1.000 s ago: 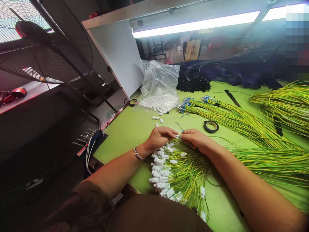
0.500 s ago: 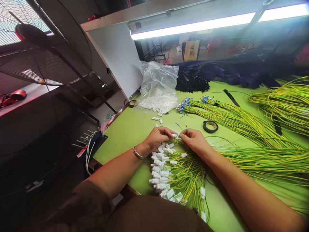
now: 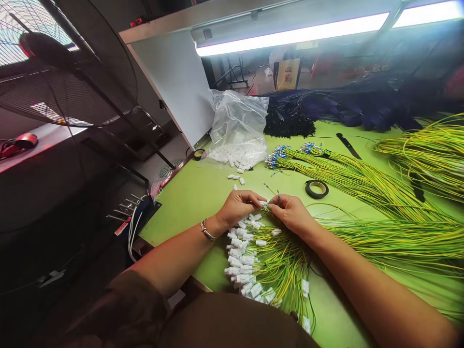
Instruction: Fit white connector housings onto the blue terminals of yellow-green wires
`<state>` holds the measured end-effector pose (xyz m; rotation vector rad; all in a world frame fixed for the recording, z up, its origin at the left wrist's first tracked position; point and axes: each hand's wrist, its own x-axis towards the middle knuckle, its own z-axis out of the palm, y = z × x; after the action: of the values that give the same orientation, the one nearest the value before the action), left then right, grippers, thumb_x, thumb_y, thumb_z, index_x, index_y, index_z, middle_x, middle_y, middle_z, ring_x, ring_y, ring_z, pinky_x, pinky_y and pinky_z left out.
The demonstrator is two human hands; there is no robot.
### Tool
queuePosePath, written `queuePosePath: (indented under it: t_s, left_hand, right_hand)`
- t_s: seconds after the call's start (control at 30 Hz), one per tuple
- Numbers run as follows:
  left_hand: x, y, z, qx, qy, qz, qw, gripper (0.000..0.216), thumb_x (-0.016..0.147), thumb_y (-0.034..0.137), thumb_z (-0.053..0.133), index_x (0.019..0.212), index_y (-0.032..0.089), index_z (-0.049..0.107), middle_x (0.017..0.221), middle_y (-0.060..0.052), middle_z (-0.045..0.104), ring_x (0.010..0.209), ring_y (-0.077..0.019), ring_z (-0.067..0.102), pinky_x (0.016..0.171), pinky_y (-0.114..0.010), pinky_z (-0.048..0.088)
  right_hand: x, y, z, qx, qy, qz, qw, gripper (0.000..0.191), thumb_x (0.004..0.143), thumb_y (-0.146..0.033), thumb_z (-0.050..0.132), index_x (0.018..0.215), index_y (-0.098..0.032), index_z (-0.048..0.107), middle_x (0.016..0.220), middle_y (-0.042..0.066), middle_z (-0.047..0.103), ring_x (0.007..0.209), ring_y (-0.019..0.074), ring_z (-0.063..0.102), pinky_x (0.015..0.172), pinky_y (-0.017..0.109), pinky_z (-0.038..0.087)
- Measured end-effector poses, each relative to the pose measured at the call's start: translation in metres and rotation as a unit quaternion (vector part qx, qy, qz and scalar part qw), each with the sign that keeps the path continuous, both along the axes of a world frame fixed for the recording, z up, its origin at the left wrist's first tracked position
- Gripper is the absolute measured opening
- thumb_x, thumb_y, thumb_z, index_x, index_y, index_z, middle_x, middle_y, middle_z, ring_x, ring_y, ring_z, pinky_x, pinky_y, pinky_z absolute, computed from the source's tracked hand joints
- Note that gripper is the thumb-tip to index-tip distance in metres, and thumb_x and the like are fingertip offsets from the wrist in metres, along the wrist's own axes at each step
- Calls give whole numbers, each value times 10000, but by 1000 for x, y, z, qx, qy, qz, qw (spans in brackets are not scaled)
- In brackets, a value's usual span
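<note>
My left hand (image 3: pixel 238 207) pinches a small white connector housing (image 3: pixel 263 203) between thumb and fingertips. Right against it, my right hand (image 3: pixel 290 211) is closed on thin yellow-green wires, and blue-sleeved terminal ends (image 3: pixel 279 195) stick up from its fingers. The fingertips of both hands nearly meet at the housing; how far the wire end sits in it is too small to tell. Below the hands lies a bunch of yellow-green wires (image 3: pixel 281 258) with white housings (image 3: pixel 235 262) on their ends.
A clear plastic bag (image 3: pixel 237 118) of white housings stands at the back, with several loose ones before it. Wire bundles with blue terminals (image 3: pixel 362 176) lie to the right. A roll of black tape (image 3: pixel 316 189), a black strip (image 3: pixel 348 145) and dark wires (image 3: pixel 348 108) are also on the green table (image 3: pixel 181 212).
My right hand has shifted slightly left, closing the small gap to the white housing in my left hand. The left hand stays nearly still.
</note>
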<state>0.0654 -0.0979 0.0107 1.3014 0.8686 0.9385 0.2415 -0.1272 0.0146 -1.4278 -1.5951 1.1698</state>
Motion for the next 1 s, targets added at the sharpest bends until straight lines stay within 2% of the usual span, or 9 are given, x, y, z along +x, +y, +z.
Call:
queuePosePath:
  t_s: [0.17,0.33,0.63,0.87,0.97,1.0]
  left_hand:
    - [2,-4,1,39,50,12,998,90,598,180,761,567,132,692,800,-94,717,770,-167,658,781,-298,511]
    - [1,-4,-1,-55,-18,0,998,145,562,206,794,564,124,675,819,-96,727,767,-172,665,782,-314,519]
    - [1,-3,1,-104,-68,-9,992,191,523,198,823,567,118,655,819,-87,729,745,-169,665,791,-333,514]
    - [-1,-1,3,-30,-9,-32,999,160,573,204,784,542,120,652,798,-96,719,750,-175,661,744,-306,519]
    - [-6,-1,12,54,54,-63,995,75,627,174,730,586,133,683,780,-89,710,747,-170,653,737,-292,511]
    - [-9,-2,18,88,83,-101,987,27,645,159,708,624,143,705,778,-85,709,750,-170,652,739,-287,508]
  right_hand:
    - [1,2,-6,3,-18,-6,1000,199,733,-358,535,656,-176,563,501,-18,522,467,105,411,462,237,322]
    - [1,2,-5,6,-35,10,999,178,731,-331,538,639,-180,559,520,-11,551,473,106,431,468,236,340]
    - [2,2,-3,-29,1,39,999,186,737,-350,554,663,-179,563,510,-14,565,444,97,438,443,226,343]
    - [3,1,1,-56,38,33,997,202,721,-361,600,659,-175,554,506,-17,563,422,90,448,419,218,350]
    - [5,2,2,-73,78,11,994,231,710,-391,624,684,-169,566,535,-11,586,390,74,413,391,217,326]
    - [6,3,1,-75,100,-8,992,249,707,-407,629,701,-166,568,564,-4,601,388,69,410,389,218,330]
